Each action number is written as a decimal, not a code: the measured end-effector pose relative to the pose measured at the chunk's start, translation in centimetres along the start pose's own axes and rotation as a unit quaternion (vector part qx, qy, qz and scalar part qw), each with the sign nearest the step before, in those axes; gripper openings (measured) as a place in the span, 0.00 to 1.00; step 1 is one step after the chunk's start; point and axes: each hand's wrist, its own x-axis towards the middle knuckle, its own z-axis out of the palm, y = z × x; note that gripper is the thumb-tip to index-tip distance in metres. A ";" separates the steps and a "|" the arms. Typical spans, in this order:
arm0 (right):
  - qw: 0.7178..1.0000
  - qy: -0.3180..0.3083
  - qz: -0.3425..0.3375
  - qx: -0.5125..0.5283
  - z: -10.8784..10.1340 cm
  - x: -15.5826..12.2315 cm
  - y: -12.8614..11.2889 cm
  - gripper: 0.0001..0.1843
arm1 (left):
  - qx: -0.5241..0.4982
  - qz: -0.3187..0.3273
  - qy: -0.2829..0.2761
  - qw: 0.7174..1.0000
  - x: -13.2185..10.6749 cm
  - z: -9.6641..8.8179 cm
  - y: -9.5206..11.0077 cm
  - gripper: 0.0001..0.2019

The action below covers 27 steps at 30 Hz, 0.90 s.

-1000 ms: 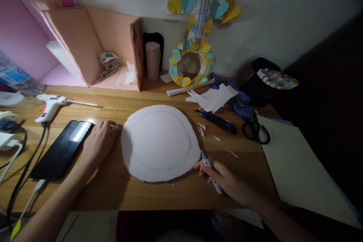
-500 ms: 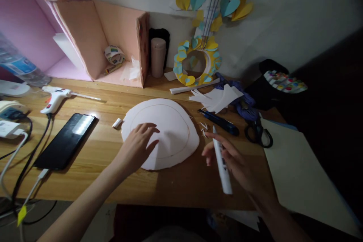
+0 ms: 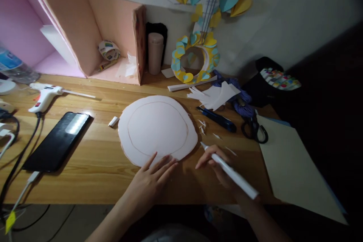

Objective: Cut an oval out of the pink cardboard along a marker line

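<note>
A round white paper cut-out [image 3: 157, 128] with a drawn inner circle lies flat on the wooden desk [image 3: 93, 159]. My left hand [image 3: 151, 183] rests open at its near edge, fingertips stretched onto the paper. My right hand [image 3: 218, 164] is closed on a white marker [image 3: 231, 172], its uncapped tip pointing toward the paper's right edge, a little apart from it. A small white marker cap [image 3: 113, 121] lies on the desk left of the paper.
A black phone [image 3: 56, 140] on a cable and a glue gun [image 3: 45, 94] lie left. A blue cutter [image 3: 217, 118], black scissors [image 3: 255, 130], paper scraps [image 3: 215, 96] and a cream sheet [image 3: 295, 174] lie right. Pink foam box [image 3: 93, 38] and heart-covered paper guitar [image 3: 198, 45] stand behind.
My left hand moved from beside the phone, across the paper, to its near edge, leaving the cap on the desk. My right hand turned the marker so its tip points at the paper.
</note>
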 end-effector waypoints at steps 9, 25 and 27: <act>0.992 0.086 -0.033 -0.082 -2.4 3.5 4.0 0.11 | -0.013 0.083 0.060 0.995 -1.8 -0.9 -3.5 0.20; 0.997 0.021 -0.041 -0.056 -1.4 5.9 2.8 0.13 | -0.022 -0.058 0.073 0.995 -1.8 0.0 -2.0 0.22; 0.999 0.022 -0.044 -0.012 -1.6 8.0 3.4 0.11 | -0.017 -0.056 0.066 0.996 -1.3 0.0 -2.2 0.25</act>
